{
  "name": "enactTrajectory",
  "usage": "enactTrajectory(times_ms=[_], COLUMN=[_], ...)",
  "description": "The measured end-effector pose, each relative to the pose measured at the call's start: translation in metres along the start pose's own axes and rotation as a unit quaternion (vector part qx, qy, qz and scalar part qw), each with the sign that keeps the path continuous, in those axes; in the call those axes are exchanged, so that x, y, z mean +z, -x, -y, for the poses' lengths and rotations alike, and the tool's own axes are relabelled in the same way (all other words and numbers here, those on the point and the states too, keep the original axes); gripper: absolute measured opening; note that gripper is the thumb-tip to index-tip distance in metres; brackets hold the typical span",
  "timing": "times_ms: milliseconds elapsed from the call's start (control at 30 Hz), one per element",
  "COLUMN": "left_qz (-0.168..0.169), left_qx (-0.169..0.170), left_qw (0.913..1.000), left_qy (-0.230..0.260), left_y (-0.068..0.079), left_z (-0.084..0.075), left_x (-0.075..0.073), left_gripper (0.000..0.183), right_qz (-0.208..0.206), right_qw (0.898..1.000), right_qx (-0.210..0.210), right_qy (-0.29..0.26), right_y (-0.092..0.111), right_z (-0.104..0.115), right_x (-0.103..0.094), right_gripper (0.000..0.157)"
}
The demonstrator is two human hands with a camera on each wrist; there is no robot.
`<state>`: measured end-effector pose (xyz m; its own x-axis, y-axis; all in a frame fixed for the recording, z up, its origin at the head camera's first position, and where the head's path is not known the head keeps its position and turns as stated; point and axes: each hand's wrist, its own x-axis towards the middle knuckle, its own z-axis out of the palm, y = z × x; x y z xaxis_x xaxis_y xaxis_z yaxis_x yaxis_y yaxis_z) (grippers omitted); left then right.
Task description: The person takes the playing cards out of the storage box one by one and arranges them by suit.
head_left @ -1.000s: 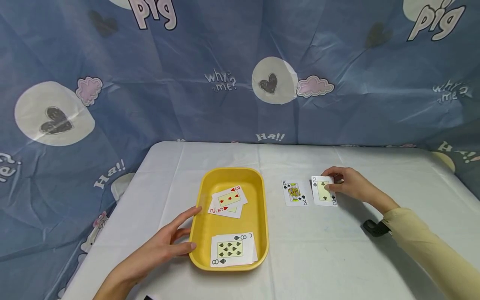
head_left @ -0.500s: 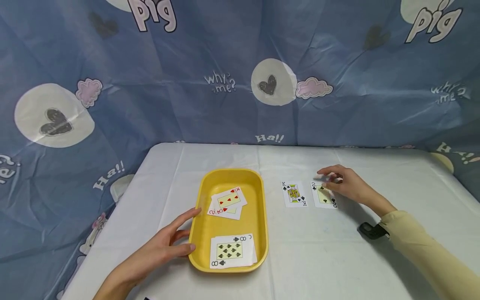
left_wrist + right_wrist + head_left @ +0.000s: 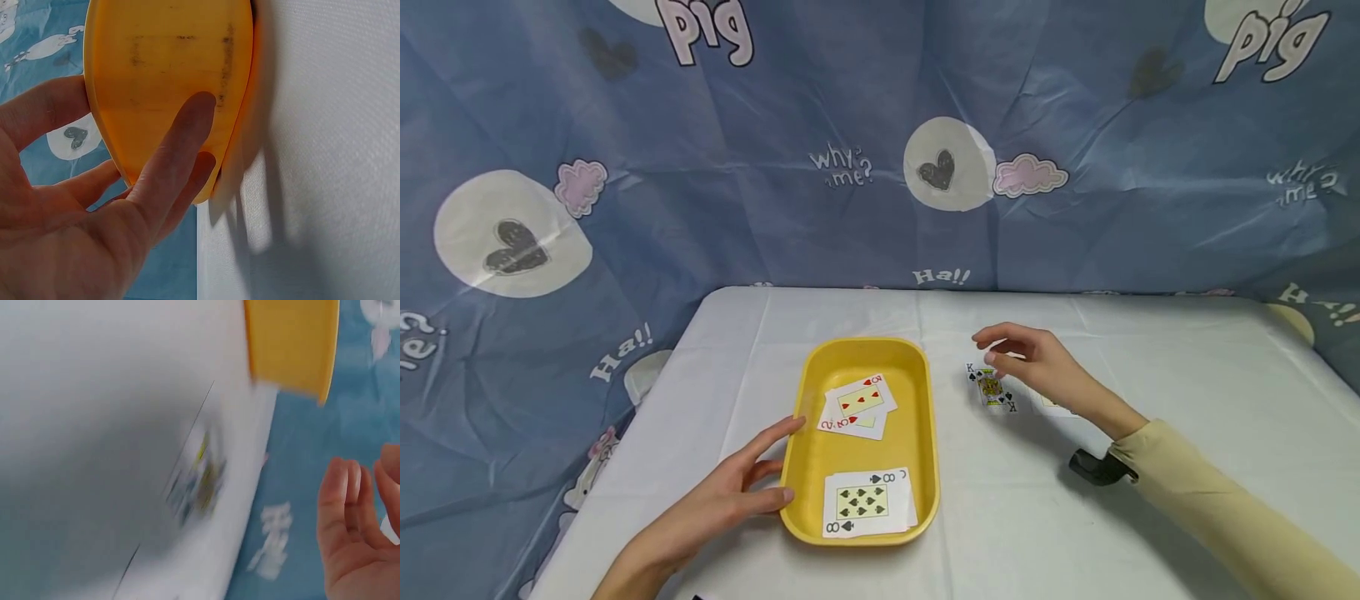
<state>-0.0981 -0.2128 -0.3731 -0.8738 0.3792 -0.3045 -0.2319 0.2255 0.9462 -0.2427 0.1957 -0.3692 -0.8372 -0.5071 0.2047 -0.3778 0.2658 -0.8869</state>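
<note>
The left hand (image 3: 726,492) rests its extended, spread fingers against the near-left side of the yellow tray (image 3: 857,452), which holds a heart card (image 3: 861,400) and an eight of spades (image 3: 862,502) apart from each other. To the tray's right, the king of spades (image 3: 991,390) lies face up on the white cloth (image 3: 1000,508) beneath the fingertips of the right hand (image 3: 1037,360), which hovers with fingers loosely bent, holding nothing. Another card (image 3: 1054,407) lies just beside the king, mostly hidden by that hand.
</note>
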Motion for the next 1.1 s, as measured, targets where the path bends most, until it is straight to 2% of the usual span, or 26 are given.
enactTrajectory(times_ms=[233, 433, 600, 733, 900, 1100], left_qz=[0.003, -0.002, -0.004, 0.001, 0.009, 0.012], left_qx=[0.013, 0.015, 0.008, 0.013, 0.015, 0.014], left_qw=[0.9999, 0.9999, 1.0, 0.9999, 0.9998, 0.9998], left_qy=[0.004, -0.003, -0.005, -0.004, 0.004, 0.002], left_y=[-0.001, 0.0, 0.001, 0.001, 0.001, 0.0], left_z=[0.001, 0.002, 0.003, 0.005, 0.005, 0.004], left_x=[0.0, 0.0, 0.0, 0.0, -0.001, -0.002], left_gripper=[0.078, 0.078, 0.077, 0.078, 0.078, 0.077], right_qz=[0.06, 0.123, 0.178, 0.204, 0.222, 0.268], right_qw=[0.997, 0.99, 0.981, 0.975, 0.972, 0.958], right_qx=[-0.028, -0.06, -0.082, -0.089, -0.074, -0.087], right_qy=[-0.041, -0.029, -0.001, 0.016, 0.031, 0.053], right_y=[-0.015, -0.031, -0.041, -0.053, -0.072, -0.091], right_z=[0.031, 0.041, 0.042, 0.042, 0.036, 0.032], right_x=[0.045, 0.075, 0.094, 0.104, 0.107, 0.107], right_gripper=[0.025, 0.031, 0.034, 0.034, 0.032, 0.034])
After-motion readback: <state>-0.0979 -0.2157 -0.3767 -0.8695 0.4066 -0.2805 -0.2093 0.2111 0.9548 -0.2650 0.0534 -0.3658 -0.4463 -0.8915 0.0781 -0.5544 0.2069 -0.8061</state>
